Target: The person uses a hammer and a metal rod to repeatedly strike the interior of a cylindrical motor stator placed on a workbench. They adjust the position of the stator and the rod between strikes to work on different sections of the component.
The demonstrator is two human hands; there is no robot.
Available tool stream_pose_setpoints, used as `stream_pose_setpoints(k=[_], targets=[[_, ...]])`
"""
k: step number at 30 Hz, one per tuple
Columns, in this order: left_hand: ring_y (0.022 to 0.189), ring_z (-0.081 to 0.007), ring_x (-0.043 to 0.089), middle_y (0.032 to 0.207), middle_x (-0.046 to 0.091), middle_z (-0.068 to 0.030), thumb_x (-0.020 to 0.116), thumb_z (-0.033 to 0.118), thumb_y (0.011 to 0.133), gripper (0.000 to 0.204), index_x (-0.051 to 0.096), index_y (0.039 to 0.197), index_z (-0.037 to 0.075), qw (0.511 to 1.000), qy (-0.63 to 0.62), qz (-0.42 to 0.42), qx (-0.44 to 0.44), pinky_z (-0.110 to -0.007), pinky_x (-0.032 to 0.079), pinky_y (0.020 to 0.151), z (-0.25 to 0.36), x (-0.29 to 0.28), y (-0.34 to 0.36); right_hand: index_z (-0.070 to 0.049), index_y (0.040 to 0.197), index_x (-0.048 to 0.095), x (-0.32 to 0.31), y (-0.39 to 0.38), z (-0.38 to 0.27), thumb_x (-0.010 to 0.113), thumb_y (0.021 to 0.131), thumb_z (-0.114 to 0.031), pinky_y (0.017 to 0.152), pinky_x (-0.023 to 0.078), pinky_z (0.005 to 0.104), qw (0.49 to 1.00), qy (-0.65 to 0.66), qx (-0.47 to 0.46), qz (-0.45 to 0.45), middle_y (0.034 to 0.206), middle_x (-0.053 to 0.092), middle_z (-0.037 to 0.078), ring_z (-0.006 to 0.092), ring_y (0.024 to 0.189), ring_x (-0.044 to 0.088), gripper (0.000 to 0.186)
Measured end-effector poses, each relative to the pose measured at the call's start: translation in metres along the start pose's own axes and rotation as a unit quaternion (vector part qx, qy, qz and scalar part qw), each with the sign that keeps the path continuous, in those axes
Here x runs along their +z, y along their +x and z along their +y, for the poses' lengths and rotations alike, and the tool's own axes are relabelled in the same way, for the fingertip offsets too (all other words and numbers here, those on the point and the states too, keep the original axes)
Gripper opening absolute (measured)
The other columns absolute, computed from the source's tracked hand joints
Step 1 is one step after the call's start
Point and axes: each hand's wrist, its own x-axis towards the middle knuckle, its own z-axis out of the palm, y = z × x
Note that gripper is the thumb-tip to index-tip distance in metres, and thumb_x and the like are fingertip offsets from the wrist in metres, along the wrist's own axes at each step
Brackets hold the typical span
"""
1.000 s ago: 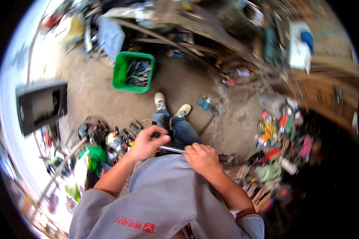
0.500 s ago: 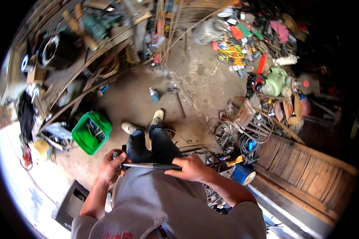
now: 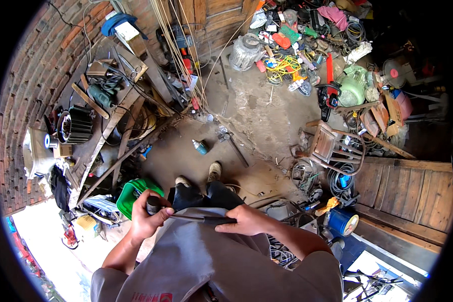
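Across my waist I hold a hammer (image 3: pixel 189 218) with a slim metal shaft and a black grip. My left hand (image 3: pixel 147 221) is wrapped round its head end, whose dark, round face sticks out above the fingers. Around the grip at the other end closes my right hand (image 3: pixel 244 220). The shaft lies nearly level just in front of my grey apron (image 3: pixel 186 256).
Before my feet lie a teal bottle-shaped object (image 3: pixel 200 146) and a long-handled hammer (image 3: pixel 236 151). A green bin (image 3: pixel 127 199) stands left, below a cluttered workbench (image 3: pixel 105 136). To the right are a wooden chair (image 3: pixel 329 143), cable coils (image 3: pixel 341 178) and a blue drum (image 3: pixel 341 221).
The view has swung left and up, bringing the brick wall in. The hammer remains in both hands; my left hand has turned, and the head's dark face now points upward.
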Motion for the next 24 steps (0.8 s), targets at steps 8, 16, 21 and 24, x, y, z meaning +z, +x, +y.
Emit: stream_pose_setpoints(k=[8, 16, 21, 24], targets=[[0.048, -0.0067, 0.05, 0.064, 0.057, -0.002, 0.073, 0.013, 0.082, 0.022, 0.054, 0.084, 0.004, 0.993, 0.09, 0.009, -0.075, -0.023, 0.038, 0.041, 0.024, 0.026, 0.035, -0.008, 0.065, 0.061, 0.021, -0.004, 0.023, 0.071, 0.078, -0.045, 0.045, 0.049, 0.0386, 0.923, -0.199, -0.101, 0.315, 0.051, 0.057, 0.01, 0.0286, 0.047, 0.06, 0.04], [0.041, -0.007, 0.045, 0.069, 0.061, -0.0073, 0.07, 0.01, 0.083, 0.02, 0.052, 0.088, 0.004, 0.995, 0.071, -0.065, -0.012, -0.021, 0.033, 0.035, 0.021, 0.011, 0.06, -0.003, 0.074, 0.062, 0.031, -0.003, 0.015, 0.064, 0.081, -0.055, 0.06, 0.05, 0.0449, 0.981, -0.042, 0.028, 0.189, 0.062, 0.061, 0.017, 0.0363, 0.06, 0.062, 0.052], [0.045, -0.0079, 0.047, 0.071, 0.06, -0.007, 0.07, 0.009, 0.084, 0.018, 0.053, 0.088, 0.003, 0.986, 0.037, -0.154, -0.053, -0.021, 0.037, 0.037, 0.025, 0.01, 0.107, -0.006, 0.085, 0.066, 0.043, 0.001, 0.009, 0.063, 0.082, -0.055, 0.067, 0.051, 0.046, 0.951, -0.035, 0.076, 0.297, 0.07, 0.064, 0.019, 0.0384, 0.07, 0.064, 0.049], [0.05, -0.0095, 0.052, 0.072, 0.061, -0.0071, 0.072, 0.012, 0.083, 0.021, 0.055, 0.093, 0.002, 0.985, 0.029, -0.163, -0.056, -0.02, 0.039, 0.037, 0.023, 0.031, 0.129, -0.008, 0.086, 0.066, 0.041, -0.009, 0.011, 0.065, 0.08, -0.053, 0.068, 0.051, 0.0446, 0.922, -0.054, 0.131, 0.361, 0.07, 0.064, 0.017, 0.0359, 0.072, 0.064, 0.045]])
